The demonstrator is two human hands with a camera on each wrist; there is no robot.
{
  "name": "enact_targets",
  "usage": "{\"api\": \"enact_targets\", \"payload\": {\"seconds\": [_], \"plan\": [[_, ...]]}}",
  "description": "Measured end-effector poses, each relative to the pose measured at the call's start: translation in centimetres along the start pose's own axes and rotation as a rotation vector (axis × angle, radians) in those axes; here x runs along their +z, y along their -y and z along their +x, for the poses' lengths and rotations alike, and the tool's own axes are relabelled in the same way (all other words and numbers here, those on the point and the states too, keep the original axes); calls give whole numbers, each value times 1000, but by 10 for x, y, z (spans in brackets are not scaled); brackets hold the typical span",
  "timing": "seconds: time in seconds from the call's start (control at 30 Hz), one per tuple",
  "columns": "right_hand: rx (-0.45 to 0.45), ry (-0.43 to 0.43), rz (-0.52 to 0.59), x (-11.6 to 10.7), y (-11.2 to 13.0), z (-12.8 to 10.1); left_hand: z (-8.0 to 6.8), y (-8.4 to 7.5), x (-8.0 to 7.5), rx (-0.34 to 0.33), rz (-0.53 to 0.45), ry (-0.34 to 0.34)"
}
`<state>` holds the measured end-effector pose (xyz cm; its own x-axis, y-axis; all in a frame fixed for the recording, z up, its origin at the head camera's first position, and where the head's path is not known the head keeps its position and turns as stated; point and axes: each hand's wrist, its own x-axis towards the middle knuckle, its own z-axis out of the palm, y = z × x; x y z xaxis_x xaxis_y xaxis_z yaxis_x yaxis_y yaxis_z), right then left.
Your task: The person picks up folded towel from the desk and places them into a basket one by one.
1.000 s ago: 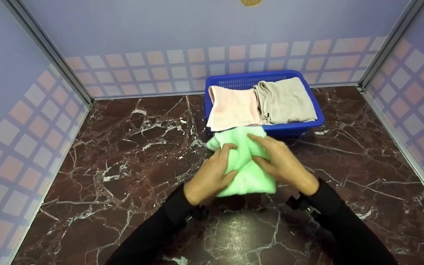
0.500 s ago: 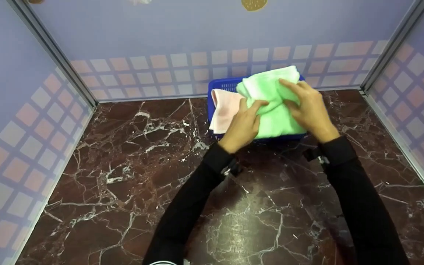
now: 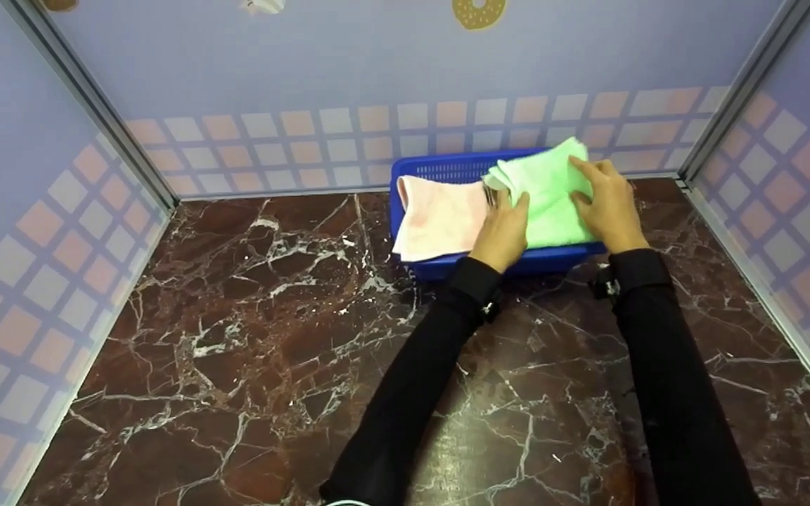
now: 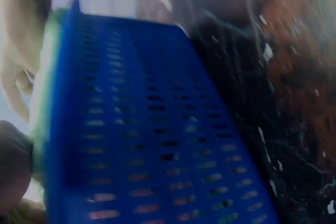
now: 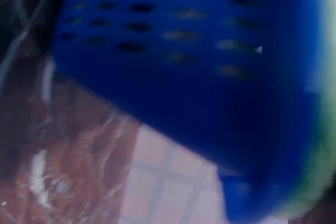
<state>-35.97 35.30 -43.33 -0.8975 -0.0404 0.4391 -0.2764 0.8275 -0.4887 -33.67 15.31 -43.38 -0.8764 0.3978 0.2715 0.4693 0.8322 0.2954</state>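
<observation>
A folded light green towel (image 3: pixel 549 186) lies over the right half of a blue plastic basket (image 3: pixel 440 169). My left hand (image 3: pixel 507 228) holds the towel's left edge, with its fingertips in the gap beside a folded pink towel (image 3: pixel 444 218). On the opposite side, my right hand (image 3: pixel 609 204) grips the towel's right edge, thumb and index finger over the top. The grey towel is now covered by the green one. In the left wrist view, the basket's slotted side (image 4: pixel 147 119) fills the middle; the right wrist view shows the basket wall (image 5: pixel 173 77), blurred.
The basket stands on a dark red marbled surface (image 3: pixel 236 337), near the lilac back wall (image 3: pixel 271 70) with its band of pink and white squares. Side panels (image 3: pixel 18 281) enclose the surface at left and right.
Both hands have carried the green towel from in front of the basket, up and to the right, onto the grey towel's place. The left hand has shifted right along with it.
</observation>
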Motion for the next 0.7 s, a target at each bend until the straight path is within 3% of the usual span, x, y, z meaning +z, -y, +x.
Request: {"api": "enact_targets", "payload": {"seconds": [0.13,0.23,0.43,0.7], "plan": [[24,148,-178,5,-7,-2,3,1,5,-73,172,86],[33,245,-307,5,-8,-4,5,3,3,-116,236,175],[60,355,-308,4,-3,-3,6,9,-2,-164,217,291],[50,459,-294,5,0,0,7,15,-2,-157,208,292]]}}
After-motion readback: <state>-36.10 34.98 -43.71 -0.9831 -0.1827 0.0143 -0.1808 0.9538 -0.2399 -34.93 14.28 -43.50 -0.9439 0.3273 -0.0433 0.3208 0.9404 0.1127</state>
